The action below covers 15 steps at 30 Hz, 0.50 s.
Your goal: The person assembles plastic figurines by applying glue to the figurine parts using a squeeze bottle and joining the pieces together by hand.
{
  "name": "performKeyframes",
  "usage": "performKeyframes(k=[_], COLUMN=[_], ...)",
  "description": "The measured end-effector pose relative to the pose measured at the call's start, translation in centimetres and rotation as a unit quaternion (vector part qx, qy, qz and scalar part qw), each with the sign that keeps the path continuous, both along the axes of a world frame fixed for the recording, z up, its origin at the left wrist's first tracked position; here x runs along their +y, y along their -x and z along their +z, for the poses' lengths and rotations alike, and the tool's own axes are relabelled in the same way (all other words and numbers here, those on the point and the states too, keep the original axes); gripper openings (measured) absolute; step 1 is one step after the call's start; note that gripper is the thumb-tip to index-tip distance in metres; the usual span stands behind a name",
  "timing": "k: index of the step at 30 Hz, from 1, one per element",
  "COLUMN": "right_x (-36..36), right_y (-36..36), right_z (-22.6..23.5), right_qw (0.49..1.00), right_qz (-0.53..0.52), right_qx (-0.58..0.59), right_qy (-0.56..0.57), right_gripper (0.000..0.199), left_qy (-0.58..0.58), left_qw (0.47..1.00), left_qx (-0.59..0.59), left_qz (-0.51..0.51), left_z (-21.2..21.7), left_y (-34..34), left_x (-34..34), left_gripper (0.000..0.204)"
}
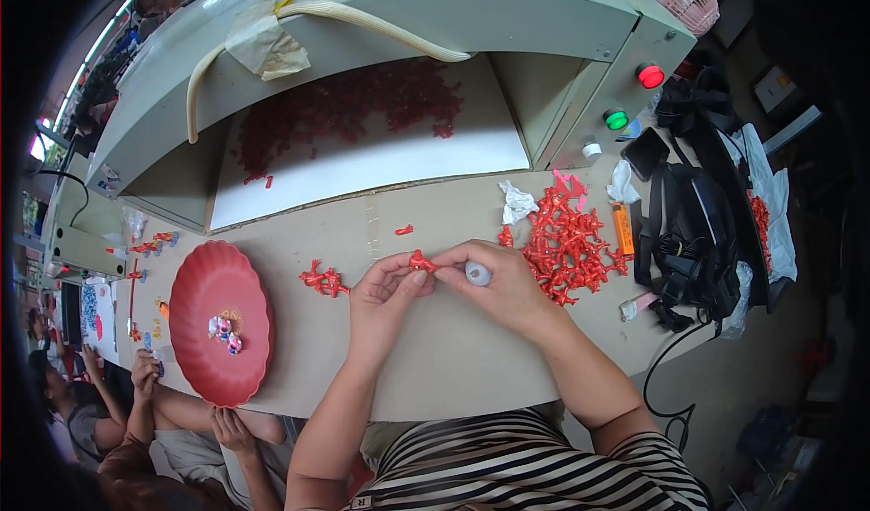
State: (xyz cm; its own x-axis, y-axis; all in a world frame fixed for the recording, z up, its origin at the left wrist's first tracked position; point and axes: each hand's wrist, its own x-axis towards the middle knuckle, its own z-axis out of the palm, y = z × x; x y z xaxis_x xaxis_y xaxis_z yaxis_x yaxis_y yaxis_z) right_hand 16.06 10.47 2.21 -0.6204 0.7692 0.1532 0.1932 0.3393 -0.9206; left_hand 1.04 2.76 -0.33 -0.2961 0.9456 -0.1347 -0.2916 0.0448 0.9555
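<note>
My left hand [387, 286] pinches a small red figurine [420, 262] between thumb and fingers over the middle of the table. Close against it is my right hand [504, 284], closed around a small whitish bottle [478, 274] whose round end faces up. The right fingertips meet the figurine, and what the bottle's other end touches is hidden. A loose red piece [404, 230] lies just beyond the hands. Left of my left hand sits a little group of red figurines [323, 280]. A large heap of red figurines [564, 244] spreads to the right of my right hand.
A pale machine [580, 103] with a wide opening stands behind, red parts [353, 103] on its white bed. At left is a red scalloped tray [217, 266] holding small figures. A black bag [693, 230] and cable lie right. A co-worker's hand [145, 373] is at far left.
</note>
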Motion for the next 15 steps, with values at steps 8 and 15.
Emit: performKeyframes(k=[8, 15], right_x=[-0.2, -0.4], right_y=[0.1, 0.2], right_z=[-0.4, -0.1], right_qw=[0.999, 0.986], right_qz=[-0.003, -0.017], right_qx=[0.024, 0.097], right_qy=[0.029, 0.132], right_gripper=[0.02, 0.021], left_qy=[-0.018, 0.019], left_qw=[0.996, 0.922], left_qx=[-0.087, -0.362], left_qz=[-0.02, -0.136], left_z=[0.1, -0.3], left_y=[0.7, 1.2], left_x=[-0.3, -0.6], left_gripper=[0.026, 0.025])
